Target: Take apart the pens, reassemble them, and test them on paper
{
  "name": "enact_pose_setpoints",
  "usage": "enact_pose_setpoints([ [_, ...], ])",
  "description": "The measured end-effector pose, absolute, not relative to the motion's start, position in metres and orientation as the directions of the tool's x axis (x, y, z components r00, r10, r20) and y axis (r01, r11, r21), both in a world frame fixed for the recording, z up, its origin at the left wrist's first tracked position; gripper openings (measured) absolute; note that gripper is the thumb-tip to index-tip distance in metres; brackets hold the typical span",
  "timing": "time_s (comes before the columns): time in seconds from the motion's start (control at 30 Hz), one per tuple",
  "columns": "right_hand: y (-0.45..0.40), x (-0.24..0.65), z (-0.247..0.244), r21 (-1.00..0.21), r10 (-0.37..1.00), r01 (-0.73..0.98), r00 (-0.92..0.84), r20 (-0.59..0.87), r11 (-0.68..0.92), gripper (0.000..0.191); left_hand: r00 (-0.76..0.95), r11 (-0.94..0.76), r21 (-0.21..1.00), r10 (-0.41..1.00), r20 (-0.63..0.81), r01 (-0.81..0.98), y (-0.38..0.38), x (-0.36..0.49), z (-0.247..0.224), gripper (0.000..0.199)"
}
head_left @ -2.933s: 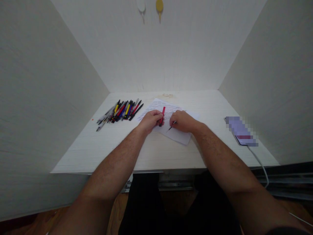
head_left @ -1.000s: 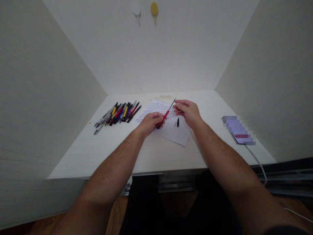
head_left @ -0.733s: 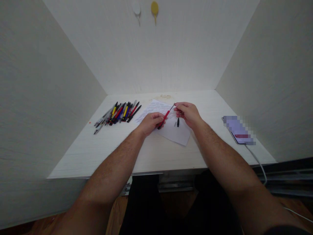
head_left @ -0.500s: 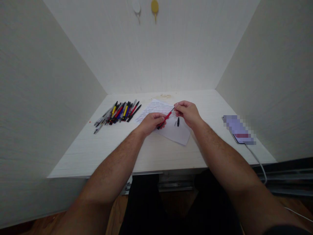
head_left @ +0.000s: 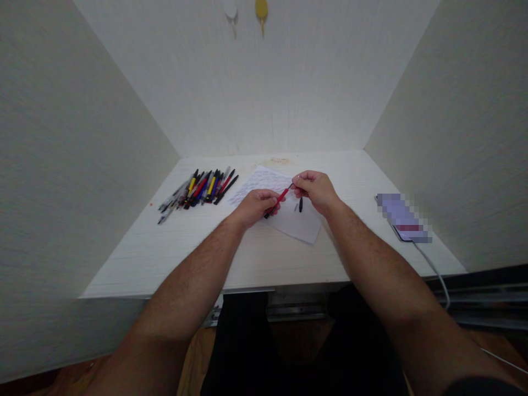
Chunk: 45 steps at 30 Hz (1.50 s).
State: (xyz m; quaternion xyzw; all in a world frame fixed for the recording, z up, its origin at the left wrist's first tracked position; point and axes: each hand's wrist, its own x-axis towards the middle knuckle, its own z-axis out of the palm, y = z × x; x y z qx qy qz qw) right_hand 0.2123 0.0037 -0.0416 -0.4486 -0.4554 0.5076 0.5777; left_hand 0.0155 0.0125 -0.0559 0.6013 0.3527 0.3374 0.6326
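My left hand (head_left: 259, 208) is closed around a red pen barrel (head_left: 279, 201), which slants up to the right above the paper. From the barrel's upper end a thin dark refill (head_left: 290, 186) sticks out, and the fingertips of my right hand (head_left: 314, 188) pinch its far end. Below the right hand, a black pen tip piece (head_left: 301, 205) lies on the white sheet of paper (head_left: 299, 230), with a small spring (head_left: 296, 207) beside it. Handwriting covers the sheet's upper part; my hands hide some of it.
A pile of pens (head_left: 202, 188) in several colours lies at the left of the white desk (head_left: 173, 258). On the right rests a phone (head_left: 402, 217), its screen blurred, with a white cable (head_left: 433, 269) running over the front edge. Panels enclose the desk on three sides.
The refill's exposed length has become shorter, as my right hand has moved slightly towards the red barrel. My left hand keeps its grip in nearly the same place.
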Motion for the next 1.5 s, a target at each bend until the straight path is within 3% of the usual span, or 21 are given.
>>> enact_pose_setpoints([
  [0.23, 0.003, 0.213, -0.041, -0.990, 0.993, -0.090, 0.057, 0.104, 0.109, 0.023, 0.512, 0.049, 0.999, 0.859, -0.030, -0.023, 0.015, 0.015, -0.059, 0.018],
  [0.3, 0.003, 0.215, -0.040, -0.993, 0.990, 0.013, 0.079, 0.115, 0.114, 0.023, 0.508, 0.054, 0.997, 0.861, -0.022, -0.048, 0.015, 0.015, -0.058, 0.017],
  [0.37, 0.003, 0.220, -0.039, -0.966, 0.984, 0.232, 0.108, 0.144, 0.116, 0.020, 0.483, 0.069, 0.996, 0.875, -0.034, -0.056, 0.015, 0.016, -0.057, 0.017],
  [0.5, 0.001, 0.228, -0.037, -0.677, 0.988, 0.729, 0.003, 0.153, 0.103, 0.014, 0.414, 0.093, 0.994, 0.908, -0.060, -0.060, 0.014, 0.017, -0.054, 0.015],
  [0.6, -0.001, 0.229, -0.036, -0.474, 0.992, 0.872, -0.092, 0.084, 0.121, 0.017, 0.393, 0.101, 0.993, 0.917, -0.070, -0.058, 0.013, 0.018, -0.053, 0.014],
  [0.9, -0.004, 0.222, -0.038, -0.295, 0.995, 0.951, -0.099, -0.002, 0.094, 0.020, 0.417, 0.098, 0.995, 0.905, -0.080, -0.021, 0.013, 0.017, -0.052, 0.012],
  [1.3, -0.008, 0.214, -0.036, -0.288, 0.995, 0.956, -0.026, 0.092, 0.051, 0.031, 0.424, 0.095, 0.995, 0.903, -0.069, -0.039, 0.015, 0.017, -0.054, 0.013],
  [1.5, -0.012, 0.200, -0.038, -0.170, 0.992, 0.979, -0.099, 0.073, 0.110, 0.033, 0.426, 0.097, 0.995, 0.902, -0.071, -0.039, 0.014, 0.017, -0.055, 0.011],
])
